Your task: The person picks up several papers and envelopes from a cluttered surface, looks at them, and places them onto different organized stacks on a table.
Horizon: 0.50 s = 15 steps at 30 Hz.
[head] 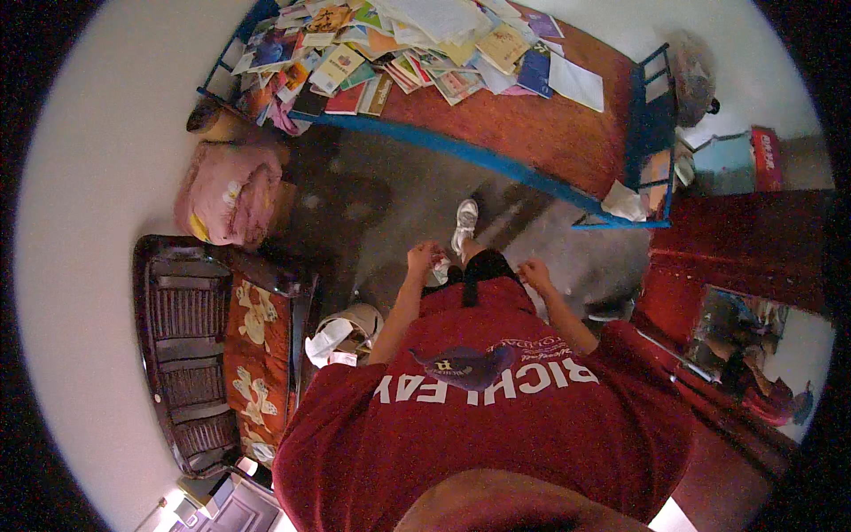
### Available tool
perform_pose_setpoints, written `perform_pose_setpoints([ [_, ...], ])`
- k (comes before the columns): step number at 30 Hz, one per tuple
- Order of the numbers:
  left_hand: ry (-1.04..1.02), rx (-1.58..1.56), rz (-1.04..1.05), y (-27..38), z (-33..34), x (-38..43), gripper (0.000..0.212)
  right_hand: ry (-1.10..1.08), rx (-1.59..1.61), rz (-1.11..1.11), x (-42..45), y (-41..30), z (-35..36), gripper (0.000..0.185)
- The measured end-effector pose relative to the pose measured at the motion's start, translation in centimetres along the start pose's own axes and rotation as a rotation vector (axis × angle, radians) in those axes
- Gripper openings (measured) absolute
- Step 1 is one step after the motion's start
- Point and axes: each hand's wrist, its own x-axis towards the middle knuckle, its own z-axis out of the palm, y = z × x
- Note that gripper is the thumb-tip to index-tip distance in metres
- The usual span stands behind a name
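My left hand (424, 255) hangs low in front of my body, its fingers bent. At the other side, beside my black shorts, my right hand (534, 274) is held with curled fingers. Both hands are small in the picture, and whether anything thin lies in them is not clear. Ahead of me stands a blue metal bed frame (425, 136) with a reddish-brown board (459, 123). A heap of books and papers (399, 40) covers much of it. A blue book (535, 70) and an open white notebook (577, 82) lie at the heap's right end. Neither hand touches these.
A pink bundle of bedding (229, 193) sits at the left wall. Nearer are a dark wooden bench (189, 292) with an orange floral cushion (256, 346) and a bin (362, 322) with white paper. On the right stands a red cabinet (725, 226) with a mirror (738, 332).
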Motion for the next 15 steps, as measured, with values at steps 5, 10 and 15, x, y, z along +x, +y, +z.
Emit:
perform_pose_setpoints([
  [5,0.115,-0.181,-0.334,4.6,-1.6,3.3,0.017,-0.277,-0.619,-0.117,6.5,3.8,0.3,0.023],
  [10,0.138,-0.194,-0.295,9.9,-4.1,8.0,0.018,-0.127,-0.094,-0.077,14.7,6.7,1.8,0.022],
  [15,0.213,-0.247,-0.271,12.6,-5.6,12.7,0.021,-0.124,0.102,-0.071,19.7,-4.7,2.6,0.02],
])
